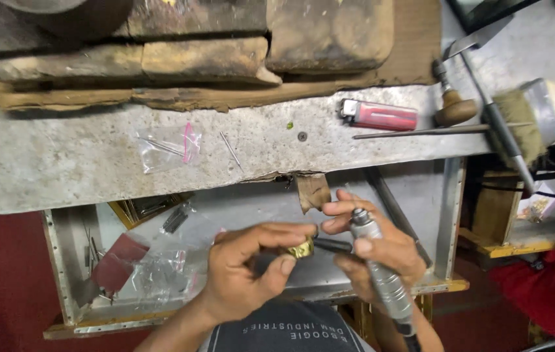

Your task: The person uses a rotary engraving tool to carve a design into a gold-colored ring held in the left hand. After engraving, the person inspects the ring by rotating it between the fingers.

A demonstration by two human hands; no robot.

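Left grip: left hand [251, 267] pinches a small gold ring [301, 249] between thumb and fingertips, closed tight on its outer edge.
Right grip: right hand [372, 251] wraps a silver rotary handpiece [378, 274], its tip at the ring.
Ring position: held in the air over the open metal drawer [450, 215], below the bench top [62, 163].
Handling: likely light, hard, smooth and easy to drop; best held by the rim, clear of the tip.
Handpiece: rigid, ribbed shaft gives a sure hold.
Around: red lighter [378, 115], brush [528, 120], plastic bags [166, 148].

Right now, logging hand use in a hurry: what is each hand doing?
Left hand: closed, pinching a small gold ring.
Right hand: closed around a silver rotary handpiece.
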